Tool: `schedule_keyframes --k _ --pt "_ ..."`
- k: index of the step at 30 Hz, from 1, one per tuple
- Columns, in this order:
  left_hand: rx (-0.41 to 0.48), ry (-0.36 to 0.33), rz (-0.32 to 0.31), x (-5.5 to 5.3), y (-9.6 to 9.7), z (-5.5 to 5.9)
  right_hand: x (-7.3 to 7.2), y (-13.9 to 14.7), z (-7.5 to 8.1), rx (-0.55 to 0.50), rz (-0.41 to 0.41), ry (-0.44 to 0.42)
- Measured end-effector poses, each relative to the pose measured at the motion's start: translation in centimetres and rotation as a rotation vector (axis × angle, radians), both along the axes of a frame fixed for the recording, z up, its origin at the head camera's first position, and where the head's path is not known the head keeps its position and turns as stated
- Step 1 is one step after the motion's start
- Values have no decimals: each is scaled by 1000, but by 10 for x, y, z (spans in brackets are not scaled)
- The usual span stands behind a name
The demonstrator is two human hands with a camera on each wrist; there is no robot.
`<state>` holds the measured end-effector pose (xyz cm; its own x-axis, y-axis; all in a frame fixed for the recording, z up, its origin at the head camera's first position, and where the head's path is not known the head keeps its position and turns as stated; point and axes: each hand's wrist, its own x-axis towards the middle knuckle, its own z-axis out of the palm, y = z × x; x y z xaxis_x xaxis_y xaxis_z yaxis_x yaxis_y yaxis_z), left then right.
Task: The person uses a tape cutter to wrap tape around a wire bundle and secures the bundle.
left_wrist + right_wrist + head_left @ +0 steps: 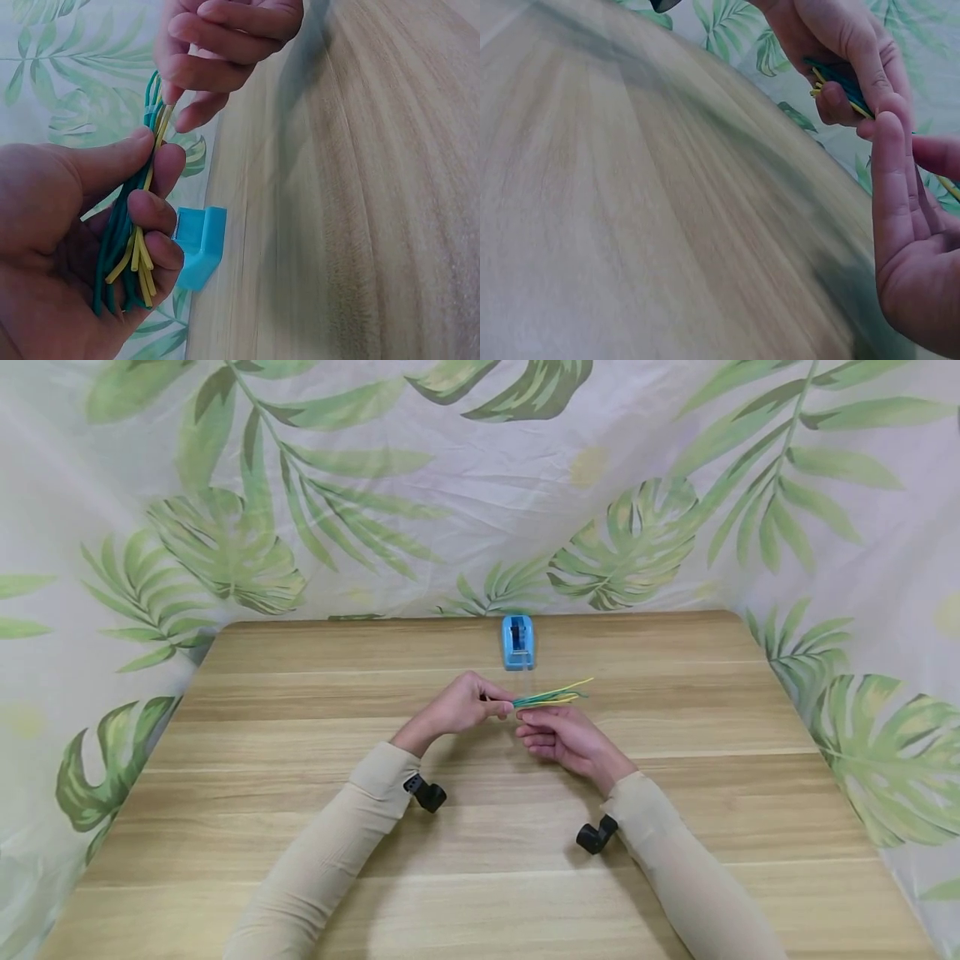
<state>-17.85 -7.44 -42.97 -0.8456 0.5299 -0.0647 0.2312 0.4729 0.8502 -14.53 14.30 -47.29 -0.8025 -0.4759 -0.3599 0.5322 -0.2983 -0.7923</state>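
Observation:
My left hand (pixel 468 703) grips a bundle of thin green and yellow wires (pixel 120 240), its thumb and curled fingers round the middle. Cut ends of the wires stick out over the palm in the left wrist view. Thumb and forefinger of my right hand (pixel 562 737) pinch at the bundle just beyond the left fingertips. A paler band crosses the wires there, partly covered by fingers. Past the hands, the other wire ends fan out to the right in the head view. A blue tape dispenser (pixel 517 643) stands behind them, with a clear strip (pixel 524 681) in front of it.
A wood-grain table (pixel 480 893) lies under both hands, its back edge against a leaf-print cloth (pixel 360 527). Black wrist cameras sit on the left sleeve (pixel 315 852) and right sleeve (pixel 690 868).

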Motion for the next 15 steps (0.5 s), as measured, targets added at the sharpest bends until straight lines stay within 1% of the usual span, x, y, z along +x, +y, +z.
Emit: schedule_keyframes --k 8,15 --pt "11 -3 16 -1 0 -2 -3 -1 1 -40 -14 10" --pt "137 -84 18 1 1 -3 -3 -1 -1 -41 -26 -3"
